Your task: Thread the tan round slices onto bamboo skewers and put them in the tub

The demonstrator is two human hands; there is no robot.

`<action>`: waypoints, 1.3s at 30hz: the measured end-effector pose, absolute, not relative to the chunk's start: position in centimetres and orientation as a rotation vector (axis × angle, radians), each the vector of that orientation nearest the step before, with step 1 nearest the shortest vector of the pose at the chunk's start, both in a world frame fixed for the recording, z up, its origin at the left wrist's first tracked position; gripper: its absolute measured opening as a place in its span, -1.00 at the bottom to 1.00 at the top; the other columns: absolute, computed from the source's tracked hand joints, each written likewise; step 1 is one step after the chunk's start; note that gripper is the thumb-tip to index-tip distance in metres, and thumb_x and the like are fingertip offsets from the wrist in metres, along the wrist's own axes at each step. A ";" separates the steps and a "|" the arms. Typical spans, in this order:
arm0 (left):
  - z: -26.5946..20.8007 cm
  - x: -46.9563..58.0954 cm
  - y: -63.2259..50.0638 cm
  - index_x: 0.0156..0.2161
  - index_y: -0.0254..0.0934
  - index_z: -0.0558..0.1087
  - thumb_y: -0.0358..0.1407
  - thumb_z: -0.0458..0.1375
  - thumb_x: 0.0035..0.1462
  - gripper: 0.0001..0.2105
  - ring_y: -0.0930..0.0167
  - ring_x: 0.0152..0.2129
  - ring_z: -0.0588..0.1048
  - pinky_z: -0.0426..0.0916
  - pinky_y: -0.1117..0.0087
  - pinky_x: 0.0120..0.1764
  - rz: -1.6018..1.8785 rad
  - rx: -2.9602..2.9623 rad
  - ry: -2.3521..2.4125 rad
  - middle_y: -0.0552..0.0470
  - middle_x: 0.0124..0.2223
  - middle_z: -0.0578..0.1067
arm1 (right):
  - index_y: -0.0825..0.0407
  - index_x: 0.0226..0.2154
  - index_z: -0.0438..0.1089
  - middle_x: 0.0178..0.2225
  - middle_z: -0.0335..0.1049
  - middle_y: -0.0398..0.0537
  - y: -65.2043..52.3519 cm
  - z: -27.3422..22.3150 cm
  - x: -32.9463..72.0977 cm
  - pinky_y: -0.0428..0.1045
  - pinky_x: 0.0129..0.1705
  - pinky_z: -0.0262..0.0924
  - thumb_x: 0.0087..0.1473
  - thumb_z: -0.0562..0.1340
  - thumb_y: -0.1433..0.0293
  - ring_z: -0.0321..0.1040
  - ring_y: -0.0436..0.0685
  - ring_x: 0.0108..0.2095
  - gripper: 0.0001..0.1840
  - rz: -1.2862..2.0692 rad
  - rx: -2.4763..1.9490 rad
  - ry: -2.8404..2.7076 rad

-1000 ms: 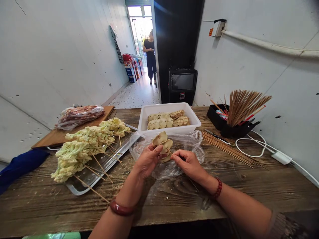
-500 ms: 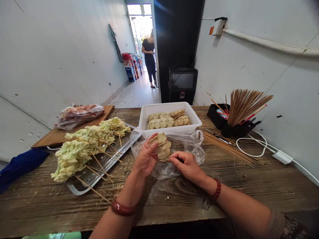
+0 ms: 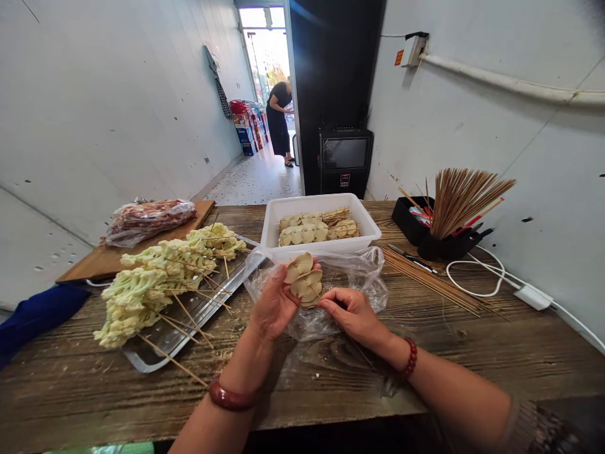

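Observation:
My left hand (image 3: 274, 302) cradles a few thin, round beige slices (image 3: 307, 285) that overlap one another, its palm turned up behind them. A thin wooden skewer (image 3: 363, 356) runs into the slices from the lower right. Thumb and fingers of my right hand (image 3: 352, 313) pinch that skewer close to the lowest slice. Crumpled clear plastic bag (image 3: 357, 271) lies under and around both hands. Just beyond it, a white plastic tub (image 3: 324, 252) contains several finished skewers of similar slices (image 3: 305, 234).
Left, a metal tray (image 3: 174, 350) bears cauliflower skewers (image 3: 137, 290), sticks jutting rightward. Behind it, bagged meat (image 3: 146, 221) lies on a cutting board (image 3: 89, 268). Right are loose skewers (image 3: 425, 280), a black holder (image 3: 437, 246) full of skewers and a white cable (image 3: 501, 277). A person (image 3: 278, 120) stands near the doorway.
My left thumb has moved off the front of the slices, leaving more of them in view. My right hand keeps its pinch. The distant person has bent forward.

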State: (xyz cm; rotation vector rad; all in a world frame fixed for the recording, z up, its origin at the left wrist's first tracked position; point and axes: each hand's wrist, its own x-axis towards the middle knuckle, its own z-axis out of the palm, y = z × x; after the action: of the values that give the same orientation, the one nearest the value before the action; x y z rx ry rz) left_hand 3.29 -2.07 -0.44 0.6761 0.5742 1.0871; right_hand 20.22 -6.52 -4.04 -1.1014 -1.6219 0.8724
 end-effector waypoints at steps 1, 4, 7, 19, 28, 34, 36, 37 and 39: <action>-0.4 3.4 -2.1 -0.04 -0.32 0.50 -0.15 0.31 0.03 -0.59 0.21 -0.07 0.53 0.48 0.22 -0.10 1.075 0.701 0.576 -0.15 0.00 0.56 | 0.08 -0.48 0.46 -0.55 0.40 -0.15 -6.5 -4.1 20.2 -0.11 -0.41 0.13 0.15 0.20 0.32 0.27 0.00 -0.51 -0.75 0.872 -1.111 -1.623; -0.4 3.8 -2.2 -0.08 -0.30 0.53 -0.31 0.35 -0.02 -0.66 0.27 -0.17 0.56 0.49 0.30 -0.16 1.094 0.730 0.616 -0.11 -0.06 0.59 | 0.08 -0.48 0.46 -0.55 0.41 -0.16 -6.5 -4.0 20.2 -0.11 -0.41 0.13 0.15 0.20 0.33 0.28 0.00 -0.51 -0.76 0.874 -1.123 -1.636; -0.5 4.0 -2.1 -0.16 -0.30 0.55 -0.38 0.33 -0.01 -0.75 0.33 -0.25 0.58 0.50 0.35 -0.20 1.121 0.712 0.674 -0.07 -0.12 0.61 | 0.09 -0.48 0.47 -0.54 0.42 -0.15 -6.7 -3.9 20.1 -0.11 -0.41 0.13 0.13 0.23 0.34 0.28 -0.01 -0.51 -0.79 0.902 -1.129 -1.648; -0.6 3.7 -1.8 -0.19 -0.31 0.55 -0.35 0.32 0.02 -0.79 0.35 -0.32 0.57 0.49 0.35 -0.26 1.200 0.701 0.735 -0.10 -0.20 0.61 | 0.08 -0.56 0.42 -0.65 0.36 -0.18 -7.1 -4.1 19.9 -0.14 -0.55 0.09 0.11 0.21 0.37 0.22 -0.04 -0.62 -0.75 1.059 -1.178 -1.661; -0.9 4.1 -2.0 -0.21 -0.28 0.55 -0.31 0.35 -0.01 -0.78 0.36 -0.34 0.58 0.51 0.35 -0.26 1.169 0.704 0.734 -0.06 -0.23 0.62 | 0.07 -0.57 0.40 -0.66 0.36 -0.17 -7.1 -4.3 19.9 -0.14 -0.57 0.06 0.12 0.21 0.33 0.21 -0.05 -0.64 -0.71 1.063 -1.176 -1.642; -0.9 4.5 -2.1 -0.22 -0.31 0.56 -0.35 0.35 -0.01 -0.80 0.35 -0.32 0.60 0.52 0.40 -0.27 1.159 0.702 0.723 -0.05 -0.23 0.64 | 0.07 -0.55 0.40 -0.67 0.34 -0.18 -7.0 -4.2 19.9 -0.15 -0.58 0.06 0.12 0.20 0.33 0.20 -0.05 -0.64 -0.73 1.059 -1.162 -1.624; -0.9 4.6 -2.1 -0.21 -0.33 0.56 -0.36 0.35 0.00 -0.79 0.34 -0.32 0.61 0.52 0.40 -0.29 1.164 0.701 0.730 -0.07 -0.23 0.64 | 0.07 -0.56 0.39 -0.67 0.34 -0.19 -7.0 -4.2 19.9 -0.15 -0.58 0.06 0.12 0.20 0.34 0.20 -0.05 -0.64 -0.74 1.067 -1.164 -1.615; -0.9 4.6 -2.2 -0.21 -0.33 0.56 -0.36 0.34 -0.01 -0.79 0.34 -0.33 0.61 0.53 0.40 -0.29 1.164 0.699 0.730 -0.08 -0.22 0.64 | 0.07 -0.56 0.38 -0.67 0.33 -0.19 -7.0 -4.1 19.8 -0.15 -0.58 0.06 0.12 0.21 0.34 0.20 -0.05 -0.65 -0.74 1.074 -1.165 -1.610; -1.0 4.7 -2.3 -0.20 -0.34 0.56 -0.36 0.35 -0.02 -0.78 0.33 -0.33 0.61 0.53 0.39 -0.30 1.159 0.692 0.726 -0.09 -0.20 0.64 | 0.07 -0.57 0.38 -0.67 0.33 -0.19 -7.0 -4.1 19.8 -0.15 -0.58 0.07 0.12 0.21 0.34 0.20 -0.05 -0.65 -0.73 1.089 -1.163 -1.599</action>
State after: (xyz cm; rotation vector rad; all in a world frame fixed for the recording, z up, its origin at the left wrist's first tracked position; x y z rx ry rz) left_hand 4.69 -2.26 -0.99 0.6920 0.7255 1.1593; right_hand 19.82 -6.96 -4.09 -1.1626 -1.5987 1.0894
